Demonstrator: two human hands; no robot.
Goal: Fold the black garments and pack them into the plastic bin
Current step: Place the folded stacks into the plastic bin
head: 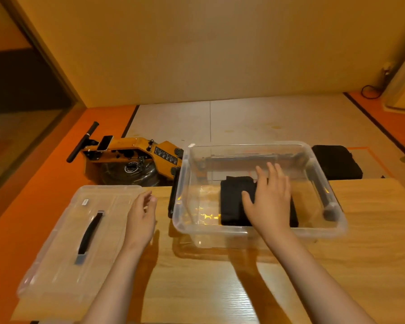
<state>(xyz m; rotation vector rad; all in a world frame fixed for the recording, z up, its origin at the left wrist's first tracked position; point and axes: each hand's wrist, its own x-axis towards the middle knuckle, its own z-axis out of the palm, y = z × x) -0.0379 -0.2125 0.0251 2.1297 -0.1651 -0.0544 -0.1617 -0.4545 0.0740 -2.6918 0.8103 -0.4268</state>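
One folded black garment (234, 202) lies in the clear plastic bin (243, 231), its long axis running from near wall to far wall, with bare bin floor to its left. The right hand (270, 197) rests flat on it, fingers (272, 176) straight and spread, gripping nothing. The left hand (142, 213) hovers over the counter (220, 288) between bin and lid (80, 235), loosely curled and empty. A dark bundle (337, 162) lies beyond the counter's far edge, nearer the right hand

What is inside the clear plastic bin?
One folded black garment lies on the floor of the plastic bin, and the right hand rests flat on it. The hand covers the garment's right part, which cannot be seen.
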